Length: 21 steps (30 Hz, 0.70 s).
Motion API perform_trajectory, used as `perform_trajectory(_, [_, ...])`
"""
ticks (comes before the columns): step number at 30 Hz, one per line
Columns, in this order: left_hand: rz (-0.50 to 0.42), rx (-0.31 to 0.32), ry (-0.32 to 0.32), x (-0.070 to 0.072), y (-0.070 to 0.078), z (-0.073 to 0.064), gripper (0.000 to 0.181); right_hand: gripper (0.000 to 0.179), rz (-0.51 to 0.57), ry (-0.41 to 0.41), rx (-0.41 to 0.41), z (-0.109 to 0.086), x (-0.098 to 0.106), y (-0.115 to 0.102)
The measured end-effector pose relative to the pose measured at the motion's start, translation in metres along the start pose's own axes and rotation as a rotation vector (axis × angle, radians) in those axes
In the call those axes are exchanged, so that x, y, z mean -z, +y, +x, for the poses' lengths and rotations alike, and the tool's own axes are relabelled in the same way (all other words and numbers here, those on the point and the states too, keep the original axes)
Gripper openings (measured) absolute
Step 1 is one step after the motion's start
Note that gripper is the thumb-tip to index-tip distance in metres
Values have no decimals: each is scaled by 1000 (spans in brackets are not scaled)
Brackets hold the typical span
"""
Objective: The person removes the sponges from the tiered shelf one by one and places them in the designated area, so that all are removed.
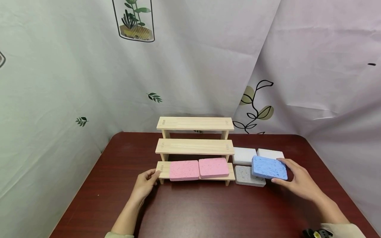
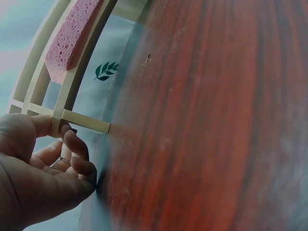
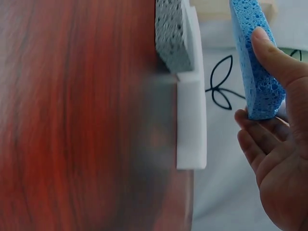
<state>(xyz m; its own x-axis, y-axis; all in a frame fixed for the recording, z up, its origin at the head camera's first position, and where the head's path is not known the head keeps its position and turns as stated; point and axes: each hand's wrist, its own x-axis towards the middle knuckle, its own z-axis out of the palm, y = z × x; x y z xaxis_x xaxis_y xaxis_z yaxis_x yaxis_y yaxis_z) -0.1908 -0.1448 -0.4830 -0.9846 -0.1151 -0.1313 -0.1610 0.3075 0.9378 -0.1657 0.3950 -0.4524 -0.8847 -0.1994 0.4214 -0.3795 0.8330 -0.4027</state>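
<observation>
A blue sponge (image 1: 269, 167) is pinched by its right end in my right hand (image 1: 300, 180); the right wrist view has the thumb on one face and fingers beneath. It is raised above the table and overlaps a grey sponge (image 1: 247, 176) in the head view. My left hand (image 1: 144, 185) pinches the left end of the lowest step of a three-step wooden rack (image 1: 194, 146). On that step lie a left pink sponge (image 1: 184, 170) and a right pink sponge (image 1: 213, 168), side by side. The upper two steps are bare.
Behind the grey sponge are two white sponges, one (image 1: 244, 156) beside the rack and another (image 1: 271, 153) to its right. The dark red table (image 1: 190, 211) ends at a patterned curtain (image 1: 190, 66) at the back.
</observation>
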Motion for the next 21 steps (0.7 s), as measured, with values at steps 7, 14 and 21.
perform_trajectory(7, [0,8,1,-1,0,0,37,82,-15,-30,-50,-10,6,17])
perform_trajectory(14, [-1,15,4,-1,-1,2,34,81,-23,-50,-90,-18,13,32])
perform_trajectory(21, [8,8,6,-1,1,2,35,81,-42,-79,-116,-23,18,42])
